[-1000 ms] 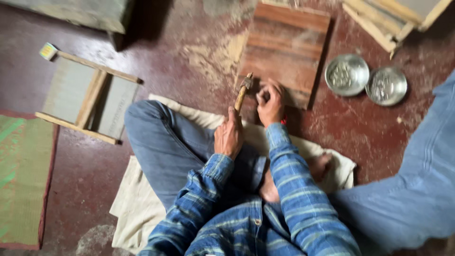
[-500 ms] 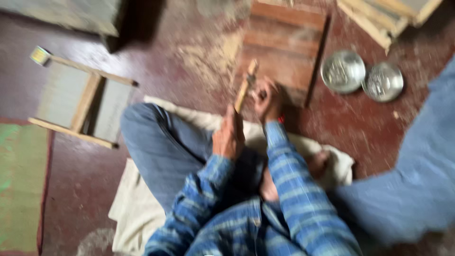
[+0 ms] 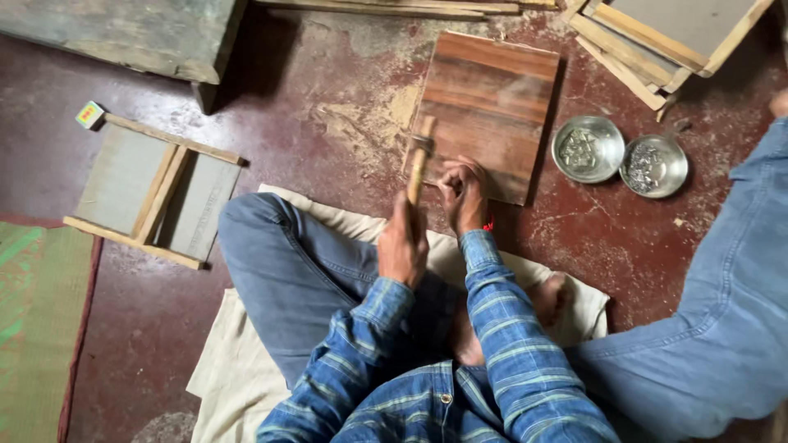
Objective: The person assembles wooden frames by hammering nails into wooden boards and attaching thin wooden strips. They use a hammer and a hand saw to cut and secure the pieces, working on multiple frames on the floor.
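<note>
The left hand [image 3: 402, 246] grips the light, stiff hammer [image 3: 419, 160] low on its wooden handle, while the right hand [image 3: 465, 193] presses curled fingers on the rigid wooden board [image 3: 492, 107].

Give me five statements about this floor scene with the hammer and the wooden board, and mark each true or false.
1. The left hand grips a wooden-handled hammer. True.
2. The right hand rests in a metal bowl. False: it rests at the near edge of the wooden board.
3. Two metal bowls sit right of the board. True.
4. The person sits on a chair. False: they sit on a pale cloth on the floor.
5. The hammer head lies on the green mat. False: it is raised by the board's left edge.
</note>
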